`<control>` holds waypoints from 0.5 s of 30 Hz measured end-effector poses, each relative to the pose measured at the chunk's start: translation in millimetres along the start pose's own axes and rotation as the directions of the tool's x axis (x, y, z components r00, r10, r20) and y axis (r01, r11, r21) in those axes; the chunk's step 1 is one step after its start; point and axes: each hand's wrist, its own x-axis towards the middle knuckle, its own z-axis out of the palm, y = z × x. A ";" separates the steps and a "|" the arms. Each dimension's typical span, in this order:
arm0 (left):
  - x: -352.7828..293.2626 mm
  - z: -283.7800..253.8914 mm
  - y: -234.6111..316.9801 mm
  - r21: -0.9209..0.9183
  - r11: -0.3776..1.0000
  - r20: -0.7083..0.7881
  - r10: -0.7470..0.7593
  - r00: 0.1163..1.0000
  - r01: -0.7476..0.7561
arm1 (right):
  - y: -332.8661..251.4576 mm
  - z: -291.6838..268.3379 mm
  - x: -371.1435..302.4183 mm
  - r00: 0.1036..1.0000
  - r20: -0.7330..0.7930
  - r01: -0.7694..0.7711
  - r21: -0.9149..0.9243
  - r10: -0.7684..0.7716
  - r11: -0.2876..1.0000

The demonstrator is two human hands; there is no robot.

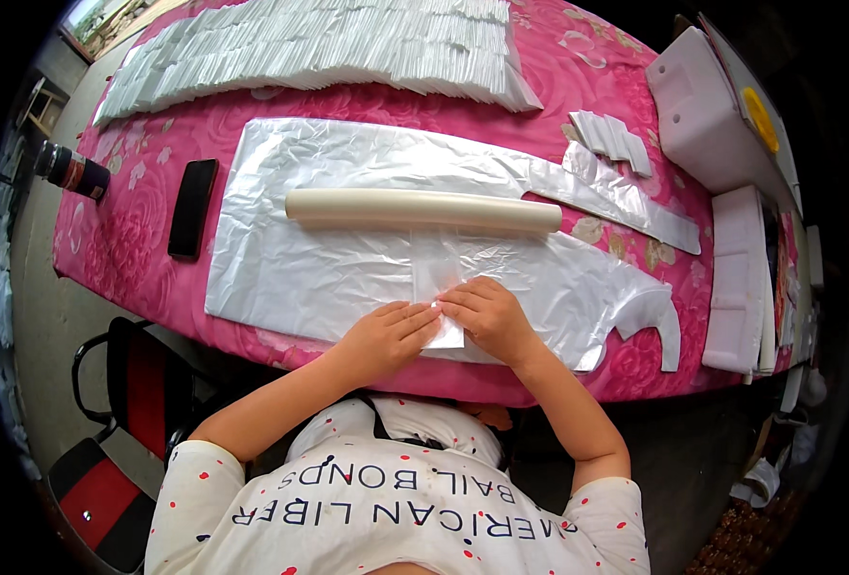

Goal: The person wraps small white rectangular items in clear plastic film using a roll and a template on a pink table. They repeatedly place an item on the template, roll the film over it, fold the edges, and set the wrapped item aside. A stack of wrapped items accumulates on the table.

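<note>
A narrow folded strip of white plastic bag [436,266] runs toward me over a large flat white plastic bag with handle loops [300,158]. My left hand [388,333] and my right hand [489,314] meet at the strip's near part, fingertips almost touching each other. Both hands have their fingers bent down and pressed onto the strip, which is partly hidden under them. Just beyond the hands, a cream-coloured roller tube [424,209] lies crosswise on the large bag and over the strip's far end.
Rows of folded white bags [319,53] cover the far part of the pink floral tablecloth [141,278]. A smaller bundle [611,142] lies at right, near white foam boxes [697,105]. A black phone [193,209] and dark bottle [74,171] are at left, above black-red chairs [141,383].
</note>
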 end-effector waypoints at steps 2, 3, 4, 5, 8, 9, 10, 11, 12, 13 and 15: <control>-7.9 -5.8 6.0 0.038 0.998 0.060 -0.050 0.997 0.048 | -12.8 3.2 -8.1 0.999 0.017 0.032 -0.027 -0.031 0.999; -10.2 -8.0 7.5 0.061 0.996 0.087 -0.077 0.993 0.072 | -17.8 4.5 -11.1 0.998 0.026 0.051 -0.041 -0.050 0.998; -12.3 -7.2 6.8 0.052 0.995 0.082 -0.084 0.993 0.080 | -21.6 6.0 -13.2 0.998 0.027 0.052 -0.037 -0.051 0.998; -14.8 -4.9 5.6 0.042 0.995 0.077 -0.092 0.993 0.089 | -23.0 6.5 -14.7 0.999 0.024 0.039 -0.021 -0.038 0.999; -15.7 -0.9 3.5 0.023 0.995 0.053 -0.100 0.994 0.099 | -23.2 5.6 -16.0 1.000 0.013 -0.014 0.014 0.014 1.000; -15.0 -0.1 2.8 0.017 0.995 0.044 -0.099 0.994 0.098 | -23.3 4.2 -15.1 0.999 0.008 -0.041 0.017 0.041 0.999; -14.6 0.4 2.4 0.016 0.995 0.041 -0.101 0.994 0.100 | -22.9 3.3 -14.5 0.998 0.002 -0.069 0.021 0.069 0.997; -14.4 0.8 2.3 0.015 0.995 0.038 -0.104 0.994 0.103 | -20.9 3.5 -15.4 0.997 -0.010 -0.081 0.043 0.081 0.996; -14.2 1.0 2.3 0.014 0.994 0.036 -0.107 0.994 0.107 | -18.0 4.4 -17.1 0.995 -0.021 -0.094 0.066 0.095 0.993; -13.7 0.8 2.3 -0.001 0.993 0.028 -0.121 0.992 0.121 | -16.1 5.1 -18.1 0.994 -0.032 -0.106 0.089 0.109 0.990; -11.9 -0.4 2.3 -0.032 0.988 0.012 -0.148 0.989 0.149 | -14.5 5.6 -18.1 0.970 -0.001 -0.238 0.199 0.243 0.951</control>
